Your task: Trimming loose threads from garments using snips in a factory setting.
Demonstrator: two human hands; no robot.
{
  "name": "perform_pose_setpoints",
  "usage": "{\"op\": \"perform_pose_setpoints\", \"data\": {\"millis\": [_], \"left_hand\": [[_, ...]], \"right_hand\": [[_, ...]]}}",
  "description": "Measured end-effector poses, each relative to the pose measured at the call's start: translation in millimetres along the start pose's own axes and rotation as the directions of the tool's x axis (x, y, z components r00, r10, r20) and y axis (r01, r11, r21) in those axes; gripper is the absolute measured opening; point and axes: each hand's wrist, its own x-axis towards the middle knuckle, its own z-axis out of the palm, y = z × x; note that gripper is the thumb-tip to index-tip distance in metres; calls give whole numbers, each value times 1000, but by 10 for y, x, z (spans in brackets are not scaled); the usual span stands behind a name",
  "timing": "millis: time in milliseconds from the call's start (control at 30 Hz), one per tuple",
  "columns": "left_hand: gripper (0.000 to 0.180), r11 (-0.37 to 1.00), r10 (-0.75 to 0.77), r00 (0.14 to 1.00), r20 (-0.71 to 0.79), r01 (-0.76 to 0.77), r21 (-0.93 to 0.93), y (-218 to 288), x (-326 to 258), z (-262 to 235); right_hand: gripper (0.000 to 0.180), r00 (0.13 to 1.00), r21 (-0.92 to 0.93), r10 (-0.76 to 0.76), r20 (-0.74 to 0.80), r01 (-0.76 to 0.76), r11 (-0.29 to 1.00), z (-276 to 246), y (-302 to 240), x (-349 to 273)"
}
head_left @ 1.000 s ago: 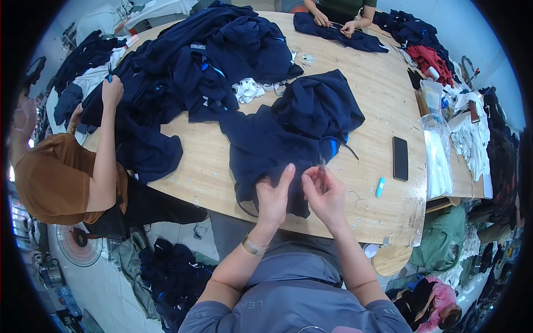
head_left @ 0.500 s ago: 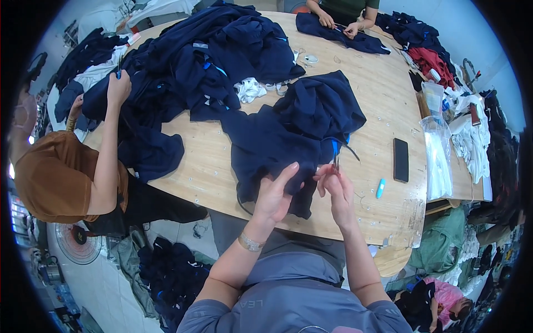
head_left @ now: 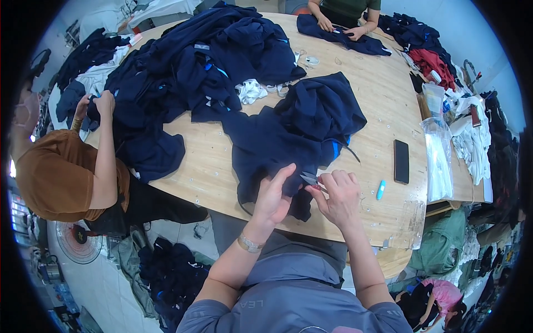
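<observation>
navy garment (head_left: 266, 139): bunched on the near middle of the table (head_left: 383, 130); a bright blue strip (head_left: 336, 149) shows at its right edge
left hand (head_left: 272, 198): at the garment's near edge, thumb up and apart from the fingers; can't tell if it's really pinching cloth
right hand (head_left: 341, 194): fingers closed round small metal snips (head_left: 309, 178); blades spread, pointing left at the cloth
progress: looks mid-job to me; garment's spread out and snips are up, but I can't make out a finished cut; that edge seems left to deal with
far left: big navy pile (head_left: 183, 69), right up against the garment, so it could snag; white scrap bundle (head_left: 251, 91) between them
right: black phone (head_left: 401, 162) and turquoise marker-like thing (head_left: 381, 190), both well clear of the snips
neighbours: brown-shirted co-worker (head_left: 61, 172) on the left; another's hands (head_left: 355, 32) on dark cloth, far side
</observation>
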Motion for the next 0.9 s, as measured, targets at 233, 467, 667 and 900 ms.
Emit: {"op": "perform_pose_setpoints", "data": {"millis": [233, 467, 667, 900], "left_hand": [[8, 1000, -9, 1000, 26, 9, -16, -22, -2, 9], [5, 992, 116, 993, -15, -115, 42, -38, -1, 37], [12, 979, 181, 983, 18, -182, 94, -49, -7, 54], [20, 969, 229, 973, 6, -229, 98, -51, -4, 70]], "right_hand": [[28, 1000, -2, -31, 2, 31, 1000, -7, 8, 40], [28, 999, 11, -44, 26, 44, 999, -20, 39, 28], [28, 996, 33, -74, 51, 72, 997, -40, 37, 46], [28, 993, 24, -85, 77, 84, 996, -64, 78, 56]]}}
